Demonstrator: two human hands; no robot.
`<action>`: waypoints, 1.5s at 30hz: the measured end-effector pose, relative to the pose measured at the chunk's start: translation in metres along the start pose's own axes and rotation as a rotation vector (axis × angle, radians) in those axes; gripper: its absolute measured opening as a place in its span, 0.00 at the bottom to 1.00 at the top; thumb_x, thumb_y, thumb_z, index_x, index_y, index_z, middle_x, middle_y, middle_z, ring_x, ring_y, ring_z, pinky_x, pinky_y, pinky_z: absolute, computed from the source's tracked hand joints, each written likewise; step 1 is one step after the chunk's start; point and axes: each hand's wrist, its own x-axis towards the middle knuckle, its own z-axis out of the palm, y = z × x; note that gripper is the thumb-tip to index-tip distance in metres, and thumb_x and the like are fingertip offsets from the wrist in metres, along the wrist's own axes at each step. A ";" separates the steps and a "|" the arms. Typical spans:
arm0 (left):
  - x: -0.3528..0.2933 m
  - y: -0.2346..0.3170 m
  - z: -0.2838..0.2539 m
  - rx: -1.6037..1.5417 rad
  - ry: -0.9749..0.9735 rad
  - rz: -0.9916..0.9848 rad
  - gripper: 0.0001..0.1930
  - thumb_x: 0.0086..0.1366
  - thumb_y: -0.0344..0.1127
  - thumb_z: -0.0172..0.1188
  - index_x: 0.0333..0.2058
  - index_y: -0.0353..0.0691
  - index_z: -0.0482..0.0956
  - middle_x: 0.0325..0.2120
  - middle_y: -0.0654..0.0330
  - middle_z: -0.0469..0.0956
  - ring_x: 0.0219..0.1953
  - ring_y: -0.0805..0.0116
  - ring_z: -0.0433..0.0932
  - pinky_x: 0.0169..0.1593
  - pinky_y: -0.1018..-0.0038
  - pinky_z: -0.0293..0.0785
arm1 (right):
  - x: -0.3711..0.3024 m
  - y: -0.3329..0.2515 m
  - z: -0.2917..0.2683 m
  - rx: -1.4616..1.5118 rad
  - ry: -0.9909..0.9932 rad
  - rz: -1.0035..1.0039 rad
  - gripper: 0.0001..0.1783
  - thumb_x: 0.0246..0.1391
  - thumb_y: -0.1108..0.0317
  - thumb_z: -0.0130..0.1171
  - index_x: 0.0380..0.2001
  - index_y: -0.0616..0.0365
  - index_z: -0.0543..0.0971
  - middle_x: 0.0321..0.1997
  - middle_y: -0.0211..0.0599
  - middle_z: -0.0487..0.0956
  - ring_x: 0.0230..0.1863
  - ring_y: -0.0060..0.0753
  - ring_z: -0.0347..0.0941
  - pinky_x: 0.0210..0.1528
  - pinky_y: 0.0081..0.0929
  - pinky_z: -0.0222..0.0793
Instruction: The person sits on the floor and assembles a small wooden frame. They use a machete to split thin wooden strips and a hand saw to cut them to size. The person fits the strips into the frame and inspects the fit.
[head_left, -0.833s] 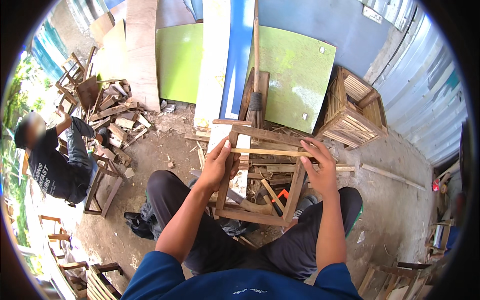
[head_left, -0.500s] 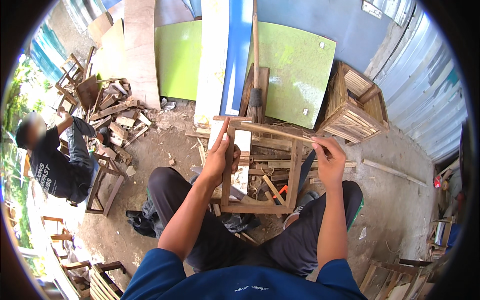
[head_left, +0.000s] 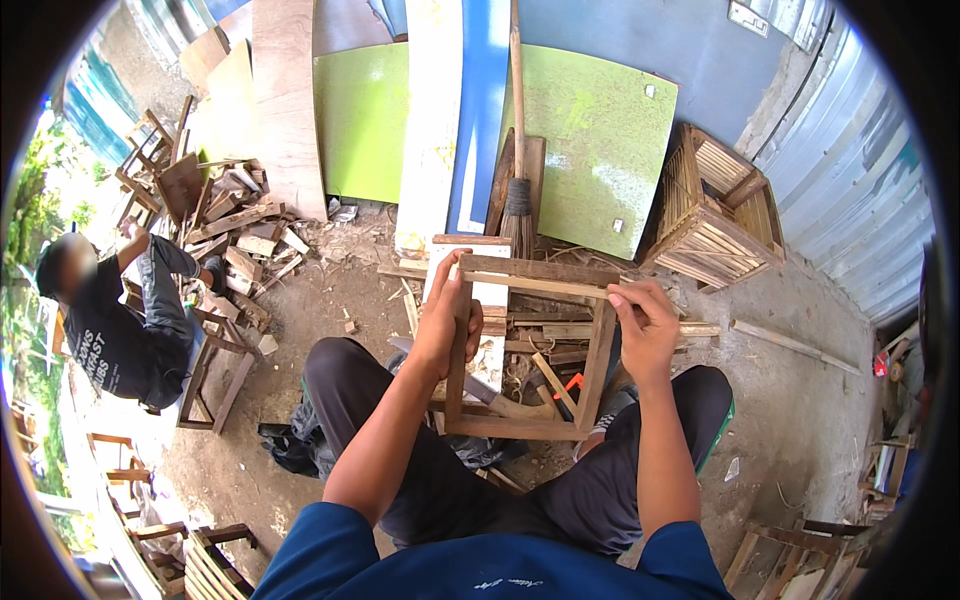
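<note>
A rectangular wooden frame is held up in front of my knees. My left hand is closed around its left side bar, thumb and fingers on opposite sides. A thin pale wooden strip spans the frame just below its top bar. My right hand pinches the strip's right end at the frame's upper right corner. The strip's left end reaches the left bar, beside my left fingers. Through the frame's opening I see a saw handle, a hammer and an orange-and-black tool.
Wood offcuts lie piled at the far left, near a seated person. A broom leans against green boards. A slatted wooden crate stands far right. A long stick lies on the ground.
The strip has come down from along the frame's top edge to just below the top bar. My right hand has moved slightly left and down with it. My left hand keeps its grip.
</note>
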 end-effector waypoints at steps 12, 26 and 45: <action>0.001 -0.004 -0.002 0.065 0.067 0.004 0.26 0.79 0.46 0.47 0.72 0.61 0.55 0.15 0.64 0.65 0.08 0.74 0.62 0.12 0.76 0.60 | 0.000 -0.003 0.005 -0.070 0.010 -0.031 0.08 0.59 0.80 0.66 0.42 0.63 0.86 0.38 0.32 0.79 0.37 0.20 0.74 0.38 0.19 0.70; 0.000 -0.006 -0.001 0.092 0.050 0.040 0.26 0.80 0.49 0.44 0.73 0.59 0.54 0.15 0.64 0.65 0.07 0.74 0.61 0.10 0.76 0.59 | 0.001 -0.001 0.001 -0.013 -0.023 0.008 0.07 0.60 0.80 0.65 0.41 0.64 0.86 0.38 0.30 0.76 0.36 0.19 0.73 0.36 0.18 0.69; -0.001 -0.005 0.003 0.094 0.052 0.029 0.27 0.79 0.44 0.50 0.72 0.57 0.54 0.13 0.65 0.64 0.07 0.74 0.62 0.09 0.75 0.59 | 0.001 0.005 0.006 -0.029 -0.007 -0.035 0.06 0.60 0.79 0.66 0.40 0.63 0.86 0.42 0.30 0.71 0.37 0.16 0.70 0.33 0.16 0.68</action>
